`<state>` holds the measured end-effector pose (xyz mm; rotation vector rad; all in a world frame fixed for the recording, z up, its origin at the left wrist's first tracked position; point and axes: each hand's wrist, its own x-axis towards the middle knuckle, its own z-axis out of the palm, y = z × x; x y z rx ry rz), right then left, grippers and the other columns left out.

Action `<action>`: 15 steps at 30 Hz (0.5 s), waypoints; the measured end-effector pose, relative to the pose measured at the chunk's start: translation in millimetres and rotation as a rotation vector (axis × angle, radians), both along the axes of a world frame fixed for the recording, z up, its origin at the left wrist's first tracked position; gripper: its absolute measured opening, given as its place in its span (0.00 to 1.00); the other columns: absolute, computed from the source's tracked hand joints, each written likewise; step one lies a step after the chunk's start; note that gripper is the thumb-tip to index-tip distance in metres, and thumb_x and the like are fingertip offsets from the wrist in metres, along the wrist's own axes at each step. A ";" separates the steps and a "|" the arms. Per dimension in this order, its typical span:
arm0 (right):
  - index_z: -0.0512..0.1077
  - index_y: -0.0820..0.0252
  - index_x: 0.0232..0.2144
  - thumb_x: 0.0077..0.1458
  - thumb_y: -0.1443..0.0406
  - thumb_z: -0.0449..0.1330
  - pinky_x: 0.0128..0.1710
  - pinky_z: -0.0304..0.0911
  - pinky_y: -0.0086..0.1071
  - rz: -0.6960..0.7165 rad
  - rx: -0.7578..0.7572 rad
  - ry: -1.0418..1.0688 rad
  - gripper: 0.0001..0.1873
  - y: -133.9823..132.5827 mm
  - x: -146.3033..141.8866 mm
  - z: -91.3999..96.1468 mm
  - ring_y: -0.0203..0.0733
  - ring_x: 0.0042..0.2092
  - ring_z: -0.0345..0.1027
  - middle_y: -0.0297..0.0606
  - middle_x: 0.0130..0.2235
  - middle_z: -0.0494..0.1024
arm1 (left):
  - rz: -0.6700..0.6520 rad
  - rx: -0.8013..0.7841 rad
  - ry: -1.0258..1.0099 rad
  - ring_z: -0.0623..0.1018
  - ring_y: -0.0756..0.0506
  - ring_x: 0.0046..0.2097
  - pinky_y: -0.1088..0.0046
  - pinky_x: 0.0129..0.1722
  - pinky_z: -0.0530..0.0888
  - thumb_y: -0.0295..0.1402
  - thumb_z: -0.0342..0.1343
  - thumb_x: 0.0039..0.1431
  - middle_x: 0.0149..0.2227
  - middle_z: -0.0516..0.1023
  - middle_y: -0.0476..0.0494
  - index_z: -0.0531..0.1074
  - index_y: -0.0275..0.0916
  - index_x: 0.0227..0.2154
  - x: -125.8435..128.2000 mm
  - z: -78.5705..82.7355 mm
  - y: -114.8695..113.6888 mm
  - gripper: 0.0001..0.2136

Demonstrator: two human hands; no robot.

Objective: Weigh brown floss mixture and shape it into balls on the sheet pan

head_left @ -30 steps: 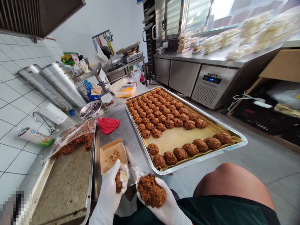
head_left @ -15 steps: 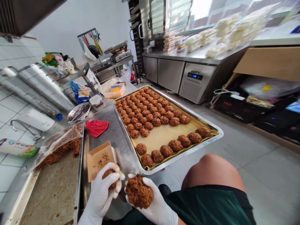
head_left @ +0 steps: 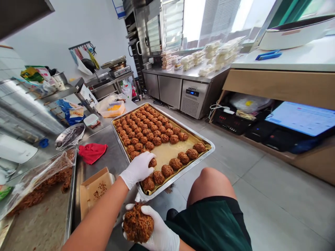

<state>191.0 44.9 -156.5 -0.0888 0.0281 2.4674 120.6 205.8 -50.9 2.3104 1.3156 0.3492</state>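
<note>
My left hand [head_left: 140,168], in a white glove, reaches over the near end of the large metal tray [head_left: 213,149]. Its fingers close round a small brown ball [head_left: 152,162] at the tray's surface; whether the ball rests on the liner cannot be seen. Rows of similar brown balls [head_left: 157,141] fill the tray's far part, and a single line of them [head_left: 166,170] runs along the near edge. Lower down, my gloved right hand [head_left: 159,228] grips a big rough clump of brown shredded mixture [head_left: 138,223], held below the tray's corner.
At left stands a cardboard box [head_left: 90,195] with crumbs inside. Beside it is a shallow pan [head_left: 39,223] with more brown mixture under plastic film. A red cloth [head_left: 92,152] lies on the steel table. My knee [head_left: 211,184] is right of the tray.
My left hand has moved forward from above the cardboard box to the tray, carrying the small ball. The right hand still holds the clump. The view has turned to the right.
</note>
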 end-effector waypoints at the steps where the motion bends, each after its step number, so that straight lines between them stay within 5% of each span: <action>1: 0.73 0.67 0.49 0.55 0.58 0.54 0.52 0.61 0.50 -0.001 0.006 -0.001 0.24 -0.4 0.9 -0.1 0.53 0.48 0.73 0.50 0.46 0.80 | -0.028 -0.013 0.007 0.75 0.39 0.50 0.62 0.55 0.69 0.23 0.59 0.46 0.47 0.76 0.40 0.73 0.40 0.48 0.6 -4.7 2.4 0.23; 4: 0.72 0.68 0.51 0.56 0.58 0.53 0.52 0.61 0.50 -0.003 0.030 0.001 0.25 -2.7 2.9 -1.9 0.54 0.49 0.72 0.51 0.45 0.80 | -0.057 -0.042 0.005 0.76 0.39 0.51 0.62 0.55 0.69 0.23 0.58 0.47 0.48 0.77 0.39 0.73 0.40 0.51 -8.0 -9.1 0.2 0.25; 8: 0.72 0.64 0.49 0.56 0.58 0.54 0.52 0.61 0.48 0.006 0.032 0.039 0.23 -7.1 2.2 -0.4 0.51 0.48 0.73 0.47 0.45 0.80 | 0.017 -0.018 -0.032 0.72 0.38 0.58 0.59 0.61 0.64 0.26 0.55 0.53 0.58 0.73 0.38 0.67 0.41 0.59 -34.5 11.3 -22.0 0.28; 12: 0.71 0.61 0.52 0.55 0.52 0.57 0.56 0.57 0.51 -0.055 0.036 0.094 0.27 -7.9 3.1 19.9 0.54 0.54 0.70 0.48 0.52 0.78 | 0.278 0.013 -0.290 0.73 0.39 0.56 0.62 0.59 0.66 0.33 0.52 0.62 0.54 0.76 0.41 0.72 0.44 0.54 -60.0 38.8 -80.2 0.18; 15: 0.64 0.58 0.59 0.53 0.47 0.57 0.59 0.54 0.54 -0.139 0.044 0.088 0.36 -5.1 6.7 41.4 0.57 0.61 0.63 0.49 0.60 0.71 | 0.571 -0.006 -0.618 0.77 0.38 0.49 0.67 0.51 0.70 0.38 0.56 0.62 0.45 0.80 0.39 0.79 0.42 0.44 -63.4 36.5 -138.8 0.12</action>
